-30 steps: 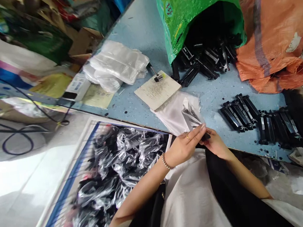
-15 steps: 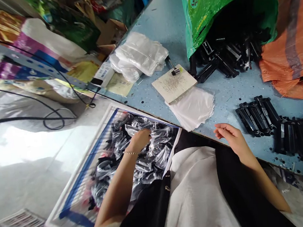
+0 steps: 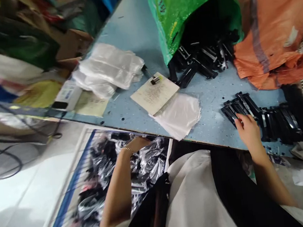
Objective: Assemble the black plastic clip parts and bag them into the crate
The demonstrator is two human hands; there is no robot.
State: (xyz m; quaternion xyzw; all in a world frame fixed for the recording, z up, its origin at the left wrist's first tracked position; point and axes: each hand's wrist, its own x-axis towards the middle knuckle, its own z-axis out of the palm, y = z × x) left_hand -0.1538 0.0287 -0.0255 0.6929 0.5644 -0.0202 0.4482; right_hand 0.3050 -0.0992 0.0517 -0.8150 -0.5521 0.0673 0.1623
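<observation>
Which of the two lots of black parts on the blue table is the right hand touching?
The neatly lined-up rows, under the right hand; the loose heap spilling from the green bag lies apart from it.

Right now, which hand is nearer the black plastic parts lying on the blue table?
Right. The right hand has its fingers on the black plastic parts. The left hand is beyond the table edge, at the bagged black parts.

The left hand (image 3: 136, 144), its fingertips hidden at the workbench edge (image 3: 198, 142) above the plastic-bagged parts (image 3: 150, 157)
</observation>
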